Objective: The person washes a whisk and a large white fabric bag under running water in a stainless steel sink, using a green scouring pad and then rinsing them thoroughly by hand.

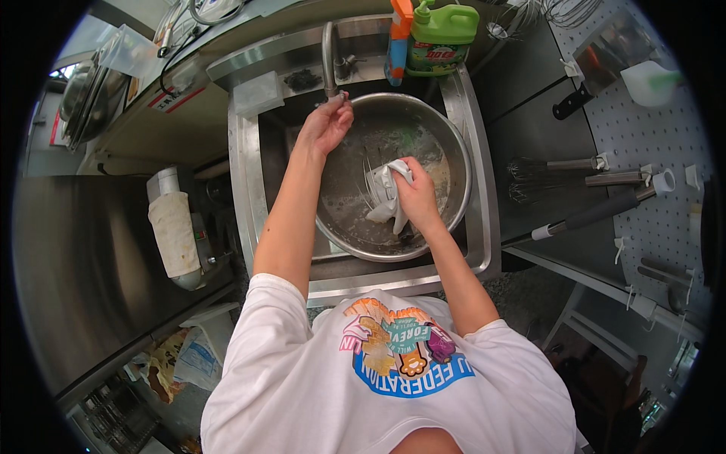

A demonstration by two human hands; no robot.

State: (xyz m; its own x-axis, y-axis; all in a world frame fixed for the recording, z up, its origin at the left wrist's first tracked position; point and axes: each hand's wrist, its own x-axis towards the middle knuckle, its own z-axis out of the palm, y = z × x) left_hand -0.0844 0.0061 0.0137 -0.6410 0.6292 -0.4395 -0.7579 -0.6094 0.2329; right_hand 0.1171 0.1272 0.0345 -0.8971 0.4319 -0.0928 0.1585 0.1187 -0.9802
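Note:
Before me a large round stainless steel bowl point(464, 170) sits in the sink, wet and streaked with pale residue. My left hand point(332, 126) reaches over its far left rim to the end of the faucet spout point(328, 57), fingers curled against the metal. Inside the bowl, my right hand point(418, 190) grips a bunched white cloth point(388, 198). Thin wires of a balloon whisk point(367, 180) stick out to the left of this cloth, which covers part of the whisk. The hand and cloth hide the whisk's handle.
A spray bottle point(398, 45) and a green detergent jug point(442, 40) stand behind the bowl. A dark scouring pad point(302, 80) and a clear plastic box point(258, 95) lie by the faucet. Whisks point(567, 164) and a cleaver point(610, 62) hang at right; a mixer point(174, 227) stands left.

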